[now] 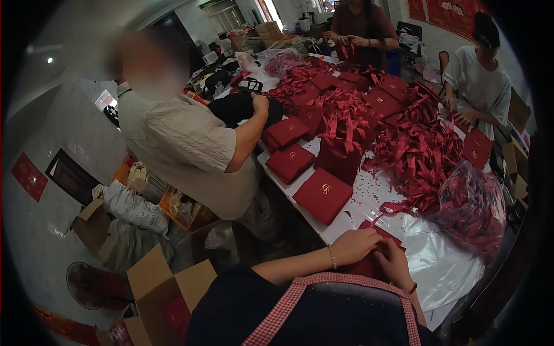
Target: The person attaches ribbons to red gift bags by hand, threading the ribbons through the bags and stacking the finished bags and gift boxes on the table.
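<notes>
Close in front of my body, a red bag point(362, 267) with a ribbon lies under and between my hands at the table's near edge. My left hand point(353, 247), with a beaded bracelet at the wrist, has its fingers closed on the upper edge of this bag. Pressed close to it, my right hand point(394, 263) is also closed on the bag; its fingertips are partly hidden. A red ribbon point(393, 208) runs from the bag toward the ribbon heap. Just left of my hands lies a stack of red bags point(324, 195) with a gold emblem.
A big heap of red ribbons point(415, 155) and several bag stacks cover the white table point(332, 232). Clear plastic point(473, 207) wraps red material at right. A person point(190, 138) stands at left with a black item; two others work across the table. An open carton point(153, 277) stands below left.
</notes>
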`<state>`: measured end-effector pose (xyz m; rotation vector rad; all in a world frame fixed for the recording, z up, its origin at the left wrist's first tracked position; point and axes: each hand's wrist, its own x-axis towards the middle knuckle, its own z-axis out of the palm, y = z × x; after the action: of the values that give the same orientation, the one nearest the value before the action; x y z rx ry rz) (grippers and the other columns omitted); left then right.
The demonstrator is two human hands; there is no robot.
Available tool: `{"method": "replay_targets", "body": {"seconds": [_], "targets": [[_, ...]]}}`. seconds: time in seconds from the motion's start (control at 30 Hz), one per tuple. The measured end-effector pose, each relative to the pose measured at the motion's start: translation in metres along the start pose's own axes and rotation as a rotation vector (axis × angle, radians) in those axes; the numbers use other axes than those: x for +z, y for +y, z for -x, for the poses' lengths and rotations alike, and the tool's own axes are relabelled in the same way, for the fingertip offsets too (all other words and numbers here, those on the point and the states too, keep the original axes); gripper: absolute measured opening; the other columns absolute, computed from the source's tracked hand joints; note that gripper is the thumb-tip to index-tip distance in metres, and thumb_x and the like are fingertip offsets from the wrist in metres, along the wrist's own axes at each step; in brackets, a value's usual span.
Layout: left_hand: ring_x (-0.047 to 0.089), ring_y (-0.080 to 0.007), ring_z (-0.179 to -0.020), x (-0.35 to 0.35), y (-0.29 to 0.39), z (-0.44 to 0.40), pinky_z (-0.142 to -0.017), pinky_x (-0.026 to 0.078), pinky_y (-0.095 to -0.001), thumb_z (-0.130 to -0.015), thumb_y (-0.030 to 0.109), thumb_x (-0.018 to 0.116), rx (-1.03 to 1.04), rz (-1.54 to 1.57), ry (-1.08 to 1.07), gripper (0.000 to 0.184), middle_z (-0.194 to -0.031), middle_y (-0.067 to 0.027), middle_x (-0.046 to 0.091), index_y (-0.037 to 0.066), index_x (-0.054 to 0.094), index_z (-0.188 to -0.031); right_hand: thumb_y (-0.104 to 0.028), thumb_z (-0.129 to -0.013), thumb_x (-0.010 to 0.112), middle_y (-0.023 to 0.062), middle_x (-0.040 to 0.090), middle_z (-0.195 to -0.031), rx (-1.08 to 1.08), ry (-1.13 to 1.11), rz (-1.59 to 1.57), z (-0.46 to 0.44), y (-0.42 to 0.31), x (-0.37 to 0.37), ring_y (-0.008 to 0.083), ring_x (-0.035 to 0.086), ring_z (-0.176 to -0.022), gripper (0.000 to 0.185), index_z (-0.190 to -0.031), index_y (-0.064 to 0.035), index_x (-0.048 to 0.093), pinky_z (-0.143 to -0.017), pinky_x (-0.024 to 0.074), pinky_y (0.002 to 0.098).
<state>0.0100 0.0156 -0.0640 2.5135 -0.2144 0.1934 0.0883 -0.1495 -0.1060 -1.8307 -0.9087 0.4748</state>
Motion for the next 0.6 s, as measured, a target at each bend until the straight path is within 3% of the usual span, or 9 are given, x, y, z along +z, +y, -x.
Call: {"method": "replay_targets", "body": {"seconds": [0.1,0.2,0.33,0.43,0.6], "targets": [[0.057,-0.0292,-0.079,0.004,0.000,0.001,-0.067,0.047,-0.0359,-0.079,0.014,0.057,0.010,0.008,0.042,0.021,-0.090,-0.0111,0.055,0.005,0.053,-0.098,-0.015,-0.079,0.060,0.0138,0.064,-0.076,0.132,-0.048,0.055,0.004,-0.018,-0.007,0.0255,0.063,-0.067,0.031,-0.106,-0.0034,0.050,-0.057,0.0467,0.0325],[0.057,-0.0294,-0.078,0.002,0.000,0.000,-0.066,0.047,-0.0364,-0.077,0.013,0.058,0.019,0.011,0.047,0.020,-0.089,-0.0116,0.055,0.005,0.053,-0.095,-0.015,-0.079,0.060,0.0119,0.062,-0.069,0.107,-0.022,0.021,0.005,-0.029,-0.010,0.0234,0.062,-0.061,0.030,-0.105,-0.0041,0.051,-0.054,0.0454,0.0304],[0.058,-0.0297,-0.075,-0.005,-0.005,-0.003,-0.064,0.046,-0.0378,-0.077,0.013,0.059,0.025,0.007,-0.070,0.019,-0.081,-0.0119,0.058,0.005,0.051,-0.092,-0.017,-0.079,0.060,0.0117,0.060,-0.064,0.135,-0.026,-0.100,0.005,-0.024,-0.008,0.0235,0.059,-0.056,0.029,-0.103,-0.0042,0.052,-0.050,0.0429,0.0326],[0.058,-0.0299,-0.073,-0.013,-0.005,-0.008,-0.063,0.046,-0.0384,-0.078,0.016,0.058,-0.015,-0.024,-0.167,0.018,-0.077,-0.0115,0.058,0.005,0.051,-0.090,-0.019,-0.078,0.061,0.0124,0.057,-0.060,0.147,-0.049,0.055,0.003,-0.024,-0.009,0.0241,0.057,-0.053,0.029,-0.102,-0.0041,0.052,-0.048,0.0409,0.0338],[0.058,-0.0300,-0.070,-0.009,-0.014,-0.012,-0.061,0.045,-0.0388,-0.081,0.021,0.056,-0.035,0.025,-0.142,0.018,-0.074,-0.0119,0.058,0.006,0.051,-0.088,-0.020,-0.078,0.061,0.0140,0.057,-0.062,0.150,-0.029,0.082,-0.002,-0.009,-0.005,0.0271,0.056,-0.054,0.031,-0.102,-0.0041,0.052,-0.048,0.0405,0.0355]]}}
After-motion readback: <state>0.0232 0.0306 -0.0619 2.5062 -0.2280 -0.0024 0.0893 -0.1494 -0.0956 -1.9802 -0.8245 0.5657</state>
